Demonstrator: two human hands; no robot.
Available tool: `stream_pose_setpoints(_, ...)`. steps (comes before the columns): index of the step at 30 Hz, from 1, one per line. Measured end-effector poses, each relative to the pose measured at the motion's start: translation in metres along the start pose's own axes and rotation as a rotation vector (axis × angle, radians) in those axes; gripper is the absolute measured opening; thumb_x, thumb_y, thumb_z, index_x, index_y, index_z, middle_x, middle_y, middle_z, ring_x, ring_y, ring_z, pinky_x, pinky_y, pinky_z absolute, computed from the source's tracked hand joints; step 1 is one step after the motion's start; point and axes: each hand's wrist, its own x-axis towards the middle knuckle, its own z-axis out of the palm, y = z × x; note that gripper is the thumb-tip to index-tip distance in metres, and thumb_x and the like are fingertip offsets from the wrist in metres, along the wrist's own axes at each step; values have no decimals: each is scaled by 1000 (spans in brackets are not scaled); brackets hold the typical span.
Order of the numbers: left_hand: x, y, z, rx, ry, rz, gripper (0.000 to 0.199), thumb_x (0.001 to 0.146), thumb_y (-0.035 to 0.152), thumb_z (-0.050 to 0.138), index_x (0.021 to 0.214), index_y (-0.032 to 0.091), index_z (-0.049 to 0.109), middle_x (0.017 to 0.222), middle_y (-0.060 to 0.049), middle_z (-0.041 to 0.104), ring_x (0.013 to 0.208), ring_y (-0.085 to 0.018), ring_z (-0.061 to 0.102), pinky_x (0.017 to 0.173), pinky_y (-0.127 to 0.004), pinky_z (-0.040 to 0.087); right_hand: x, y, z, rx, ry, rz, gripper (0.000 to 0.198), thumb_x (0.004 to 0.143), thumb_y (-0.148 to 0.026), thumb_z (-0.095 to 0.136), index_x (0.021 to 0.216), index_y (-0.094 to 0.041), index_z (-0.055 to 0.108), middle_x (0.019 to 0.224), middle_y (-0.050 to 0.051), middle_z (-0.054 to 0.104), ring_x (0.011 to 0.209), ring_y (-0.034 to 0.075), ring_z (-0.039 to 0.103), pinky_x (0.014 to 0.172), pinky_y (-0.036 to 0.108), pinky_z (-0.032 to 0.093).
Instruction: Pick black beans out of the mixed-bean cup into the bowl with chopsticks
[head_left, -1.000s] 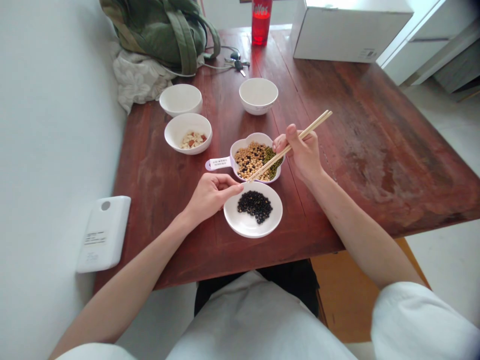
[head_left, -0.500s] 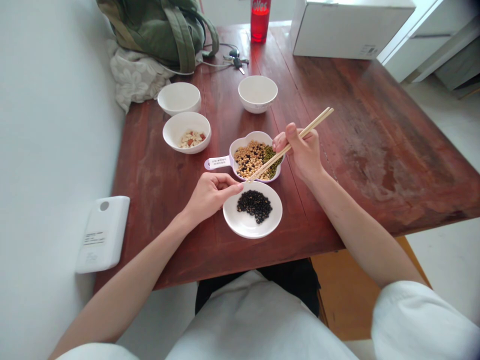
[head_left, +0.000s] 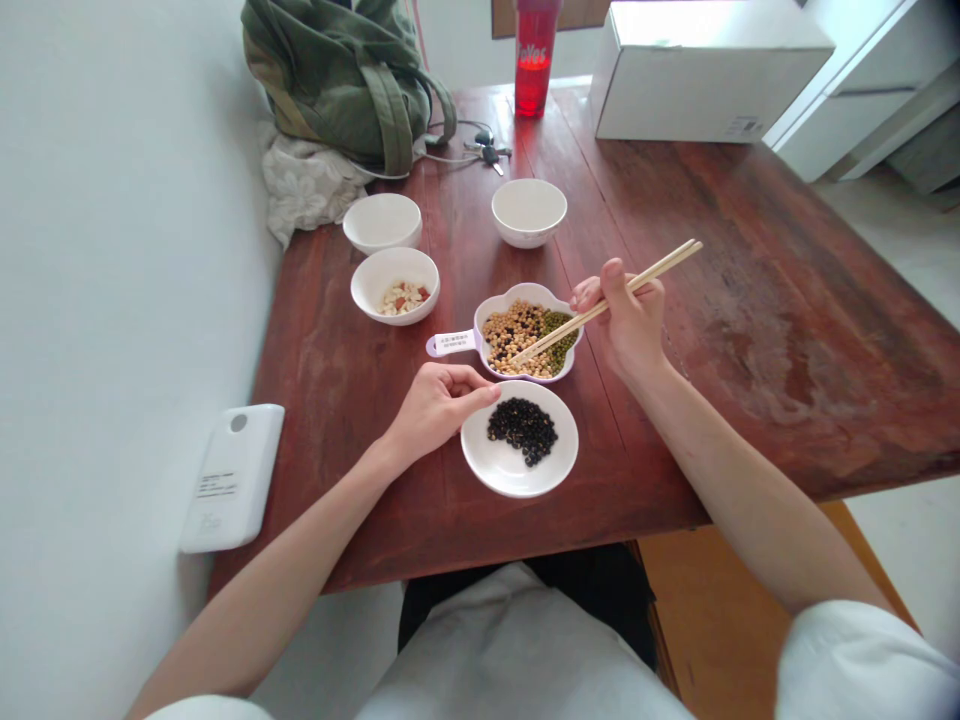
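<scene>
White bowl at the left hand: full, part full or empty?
Part full: black beans cover some of the white bowl's inside, with bare white toward the person; the left hand is at its rim.

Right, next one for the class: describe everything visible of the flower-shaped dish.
The flower-shaped dish is white inside with purple edging and looks plastic. Its short handle points left and bears a white label, print too small to read. It sits upright on the table, holding mixed tan and black beans, with green beans at its right. Chopsticks reach over it. Whether the bowl in front touches it is unclear.
</scene>
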Motion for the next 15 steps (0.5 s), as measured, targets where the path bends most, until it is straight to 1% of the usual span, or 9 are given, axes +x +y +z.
stream_pose_setpoints(3, 0, 0, -1, -22, -15, -9, 29, 78, 40, 80, 79, 10, 77, 57, -2, 66, 46, -8, 49, 42, -18, 31, 1, 0, -1, 0, 49, -15, 62, 84, -72, 59, 48, -21, 59, 52, 2, 61, 55, 14, 64, 59, 31, 53)
stream_pose_setpoints(6, 0, -1, -1, -20, -18, -15, 30, 78, 40, 80, 79, 10, 77, 60, -4, 68, 47, -8, 51, 43, -18, 32, 0, -2, -1, -34, 64, -10, 62, 84, -72, 58, 49, -21, 59, 52, 2, 61, 57, 15, 65, 58, 31, 53)
stream_pose_setpoints(12, 0, -1, -1, -5, -21, 6, 29, 78, 40, 79, 78, 11, 77, 54, -1, 61, 45, -7, 44, 40, -18, 26, -1, -5, 1, -37, 54, -18, 63, 85, -73, 57, 48, -21, 56, 51, 2, 59, 57, 16, 65, 58, 32, 52)
stream_pose_setpoints(15, 0, -1, -1, 1, -18, 3, 30, 80, 40, 78, 77, 11, 76, 53, 0, 60, 44, -6, 43, 40, -18, 27, -1, -5, 2, -26, 69, -23, 63, 86, -71, 57, 48, -21, 58, 52, 2, 60, 56, 15, 63, 56, 31, 50)
